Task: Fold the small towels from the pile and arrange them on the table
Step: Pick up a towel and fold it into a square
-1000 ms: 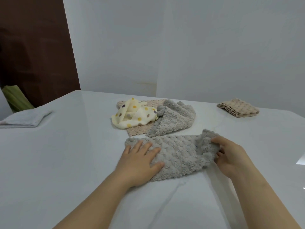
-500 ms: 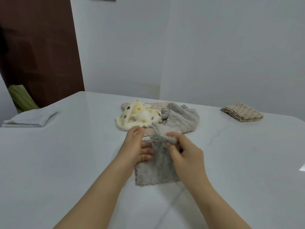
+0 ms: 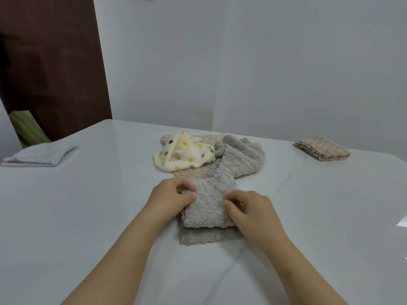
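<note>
The grey fleece towel (image 3: 208, 209) lies on the white table (image 3: 88, 216) at the front middle. It is doubled over, so an upper layer sits on a lower one whose near edge sticks out toward the person. At the table's far left a folded white towel (image 3: 39, 154) lies flat. Behind it a green thing (image 3: 26, 130), partly hidden by the table's edge and too unclear to name, stands against a dark brown door (image 3: 50, 62). The left hand (image 3: 172, 199) is at the grey fleece towel's left edge, fingers curled, pinching the upper layer between thumb and fingertips. The cloth under that hand is hidden. Beyond the hands is the pile. A cream polka-dot towel (image 3: 182, 155) is crumpled on a beige waffle towel (image 3: 191, 171), which is mostly covered. A second grey towel (image 3: 240, 159) is bunched on the right, and its near corner appears to meet the far edge of the held one. The right hand (image 3: 250, 213) pinches the upper layer's right edge between thumb and forefinger. Its other fingers are curled and hide that side of the fold. Far right, well apart from the pile, lies a folded tan towel (image 3: 321, 148).
</note>
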`<state>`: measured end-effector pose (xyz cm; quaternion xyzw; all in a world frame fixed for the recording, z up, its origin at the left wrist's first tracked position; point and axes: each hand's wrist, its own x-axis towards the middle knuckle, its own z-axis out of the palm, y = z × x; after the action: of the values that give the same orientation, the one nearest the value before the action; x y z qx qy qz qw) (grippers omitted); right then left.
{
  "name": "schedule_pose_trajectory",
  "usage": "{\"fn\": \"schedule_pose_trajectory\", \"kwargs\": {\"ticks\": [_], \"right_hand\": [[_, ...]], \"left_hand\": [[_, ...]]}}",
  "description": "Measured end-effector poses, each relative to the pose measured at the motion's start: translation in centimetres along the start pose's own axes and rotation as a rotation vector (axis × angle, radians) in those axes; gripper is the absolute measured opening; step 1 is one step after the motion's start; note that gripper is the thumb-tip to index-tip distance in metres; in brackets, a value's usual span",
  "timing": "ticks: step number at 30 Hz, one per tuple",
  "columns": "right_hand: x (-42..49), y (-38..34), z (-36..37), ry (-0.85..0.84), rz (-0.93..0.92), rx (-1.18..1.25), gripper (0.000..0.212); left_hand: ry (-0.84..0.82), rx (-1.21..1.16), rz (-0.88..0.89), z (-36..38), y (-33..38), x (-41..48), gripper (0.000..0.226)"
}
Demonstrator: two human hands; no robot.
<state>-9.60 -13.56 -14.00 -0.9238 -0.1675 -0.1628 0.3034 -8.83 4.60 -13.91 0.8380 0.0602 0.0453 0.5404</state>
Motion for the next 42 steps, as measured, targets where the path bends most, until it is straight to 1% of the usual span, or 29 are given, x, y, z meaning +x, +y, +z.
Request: {"fn": "schedule_pose_trajectory", "kwargs": {"ticks": [1, 3, 4, 5, 6, 7, 8, 9, 11, 12, 14, 18, 22, 23, 25, 27, 29, 30, 31, 33, 35, 37, 38, 40, 42], "right_hand": [[-0.1, 0.2, 0.1, -0.024, 0.014, -0.037, 0.015], [-0.3, 0.3, 0.3, 0.045, 0.026, 0.012, 0.016], [-0.3, 0.1, 0.3, 0.112, 0.015, 0.048, 0.024], [-0.2, -0.2, 0.3, 0.161, -0.007, 0.063, 0.035], [0.0, -0.3, 0.3, 0.158, -0.036, 0.043, 0.048], [0.1, -0.3, 0.5, 0.095, -0.043, -0.004, 0.059], [0.1, -0.2, 0.9, -0.01, -0.034, -0.059, 0.067], [0.1, 0.0, 1.2, -0.118, -0.013, -0.111, 0.069], [0.2, 0.6, 1.4, -0.274, 0.034, -0.173, 0.058], [0.2, 0.7, 1.4, -0.318, 0.056, -0.176, 0.051], [0.0, 0.8, 1.5, -0.358, 0.082, -0.17, 0.047], [0.1, 0.9, 1.8, -0.383, 0.112, -0.211, 0.047], [-0.1, 0.7, 1.9, -0.388, 0.124, -0.202, 0.045], [-0.2, 0.6, 1.8, -0.36, 0.117, -0.178, 0.045], [-0.6, 0.6, 1.5, -0.238, 0.104, -0.08, 0.041], [-1.0, 0.6, 1.2, -0.092, 0.175, -0.003, 0.041], [-1.3, 0.6, 1.1, -0.027, 0.318, -0.045, 0.049], [-1.5, 0.5, 1.1, -0.028, 0.374, -0.1, 0.053], [-1.7, 0.4, 1.1, -0.037, 0.408, -0.147, 0.054], [-2.0, 0.3, 1.1, -0.036, 0.42, -0.165, 0.048], [-2.3, 0.2, 1.0, -0.026, 0.397, -0.121, 0.04], [-2.4, 0.3, 0.8, -0.019, 0.362, -0.034, 0.033], [-2.6, 0.3, 0.6, -0.014, 0.346, 0.042, 0.031], [-2.8, 0.3, 0.3, -0.002, 0.339, 0.238, 0.028], [-2.7, 0.5, 0.4, 0.021, 0.357, 0.381, 0.025]], "left_hand": [[0.001, 0.114, 0.03, 0.1, 0.1, -0.2, 0.016], [0.066, 0.301, 0.097, 0.4, 0.5, -0.5, 0.014], [0.129, 0.37, 0.132, 0.4, 0.8, -0.7, 0.011], [0.193, 0.421, 0.17, 0.5, 1.0, -0.8, 0.01], [0.229, 0.46, 0.221, 0.7, 1.1, -0.8, 0.016], [0.222, 0.496, 0.28, 1.0, 1.0, -0.7, 0.026], [0.166, 0.555, 0.325, 1.4, 0.8, -0.5, 0.037], [0.081, 0.636, 0.345, 1.9, 0.4, -0.5, 0.046], [-0.1, 0.79, 0.283, 2.6, -0.4, -0.5, 0.055], [-0.165, 0.829, 0.232, 2.8, -0.8, -0.5, 0.056], [-0.21, 0.848, 0.173, 2.9, -1.2, -0.8, 0.056], [-0.198, 0.882, 0.176, 3.0, -1.2, -1.0, 0.054], [-0.165, 0.864, 0.199, 3.2, -1.4, -1.2, 0.053], [-0.117, 0.85, 0.213, 3.2, -1.5, -1.3, 0.053], [0.043, 0.822, 0.216, 3.2, -1.6, -1.8, 0.057], [0.195, 0.805, 0.106, 3.1, -1.4, -2.4, 0.074], [0.25, 0.805, -0.022, 3.1, -1.2, -3.0, 0.087], [0.249, 0.81, -0.057, 3.1, -1.0, -3.2, 0.088], [0.238, 0.809, -0.077, 3.0, -0.9, -3.4, 0.086], [0.204, 0.794, -0.099, 2.9, -0.8, -3.6, 0.082], [0.166, 0.776, -0.093, 2.7, -0.6, -3.7, 0.079], [0.14, 0.713, -0.042, 2.5, -0.7, -3.7, 0.067], [0.131, 0.62, -0.01, 2.4, -0.7, -3.7, 0.057], [0.108, 0.334, 0.03, 2.4, -0.7, -3.8, 0.039], [0.112, 0.118, 0.06, 2.7, -0.9, -3.8, 0.029]]}}
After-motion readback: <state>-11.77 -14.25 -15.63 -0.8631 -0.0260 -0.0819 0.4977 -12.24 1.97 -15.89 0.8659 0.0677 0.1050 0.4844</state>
